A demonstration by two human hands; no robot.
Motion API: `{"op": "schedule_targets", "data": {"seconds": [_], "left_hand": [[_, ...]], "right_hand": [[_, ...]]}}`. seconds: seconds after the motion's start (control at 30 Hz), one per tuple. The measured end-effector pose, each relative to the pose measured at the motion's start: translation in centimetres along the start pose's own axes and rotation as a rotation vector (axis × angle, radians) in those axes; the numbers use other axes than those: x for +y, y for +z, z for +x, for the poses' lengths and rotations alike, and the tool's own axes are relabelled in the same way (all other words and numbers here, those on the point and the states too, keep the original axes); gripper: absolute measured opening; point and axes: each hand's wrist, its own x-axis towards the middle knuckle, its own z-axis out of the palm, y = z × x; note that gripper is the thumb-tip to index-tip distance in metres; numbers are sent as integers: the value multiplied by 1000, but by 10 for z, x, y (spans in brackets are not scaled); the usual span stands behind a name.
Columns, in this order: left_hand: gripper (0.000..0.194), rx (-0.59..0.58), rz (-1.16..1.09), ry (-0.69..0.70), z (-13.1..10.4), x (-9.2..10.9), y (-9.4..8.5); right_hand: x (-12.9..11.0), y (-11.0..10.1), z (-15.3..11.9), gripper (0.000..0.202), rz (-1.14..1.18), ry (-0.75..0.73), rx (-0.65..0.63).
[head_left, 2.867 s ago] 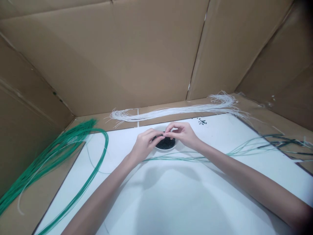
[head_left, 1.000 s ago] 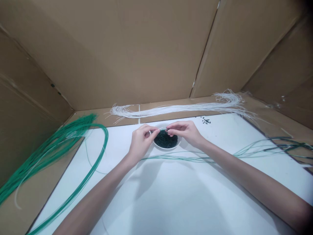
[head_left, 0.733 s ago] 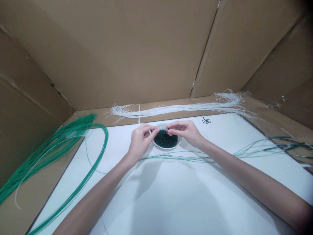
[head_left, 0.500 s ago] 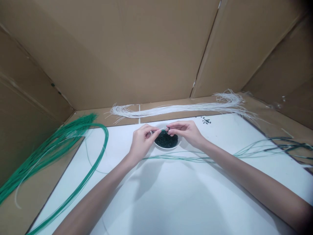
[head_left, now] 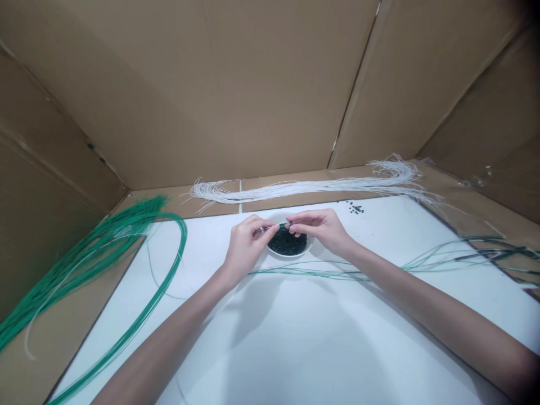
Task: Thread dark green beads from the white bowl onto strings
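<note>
Over a white bowl (head_left: 291, 255) of small dark green beads (head_left: 288, 241), my two hands are close together, fingertips almost meeting. My left hand (head_left: 248, 242) is closed in a pinch on a thin green wire (head_left: 282, 225), whose end points to the right. Thumb and forefinger of my right hand (head_left: 319, 228) are pinched on a small dark bead (head_left: 289, 224) at the wire's tip. Whether the wire passes through the bead is too small to tell. Several green strands (head_left: 312, 271) lie on the white board just below the bowl.
Bundled green wire (head_left: 84, 270) curves over the board's left side. A white wire bundle (head_left: 295, 188) stretches along the back. Loose beads (head_left: 356, 208) are scattered behind the bowl to the right. Dark-ended strands (head_left: 502, 250) lie at the right edge. Cardboard walls (head_left: 236, 90) enclose the board.
Both hands stay over the bowl almost unmoved. Only the fingertips have shifted slightly, and a bit more green shows between them.
</note>
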Motion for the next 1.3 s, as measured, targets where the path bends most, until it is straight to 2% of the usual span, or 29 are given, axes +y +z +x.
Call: {"op": "schedule_targets", "data": {"seconds": [0.23, 0.5, 0.63, 1.07, 1.3], "left_hand": [[15, 4, 110, 102, 0, -1, 0], [16, -26, 224, 309, -2, -10, 2], [17, -48, 240, 351, -3, -14, 4], [17, -30, 261, 493, -3, -14, 4], [16, -1, 222, 496, -3, -15, 4]], "right_hand": [[2, 0, -1, 26, -103, -51, 7], [-2, -1, -5, 19, -514, -308, -28], [-4, 0, -5, 18, -602, -342, -55], [-3, -2, -7, 22, -476, -282, -66], [-4, -2, -8, 23, -394, -239, -30]]}}
